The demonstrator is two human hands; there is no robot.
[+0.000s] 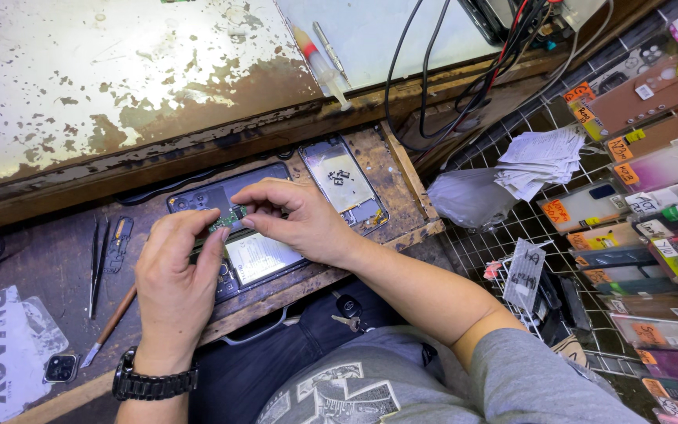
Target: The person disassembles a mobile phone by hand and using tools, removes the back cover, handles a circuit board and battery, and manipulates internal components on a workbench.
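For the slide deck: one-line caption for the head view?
Both hands, left hand and right hand, pinch a small green circuit board over an opened phone on a worn wooden bench.

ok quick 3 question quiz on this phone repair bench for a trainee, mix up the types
1. True or false: both hands are on the opened phone on the wooden work board.
2. Multiple choice: what lies on the bench just left of the left hand? A) tweezers B) a hammer C) a glue bottle
3. Short answer: what does the person wear on the left wrist?

Key
1. True. The left hand and the right hand meet at the small green circuit board in the phone's upper part.
2. A.
3. A dark wristwatch.
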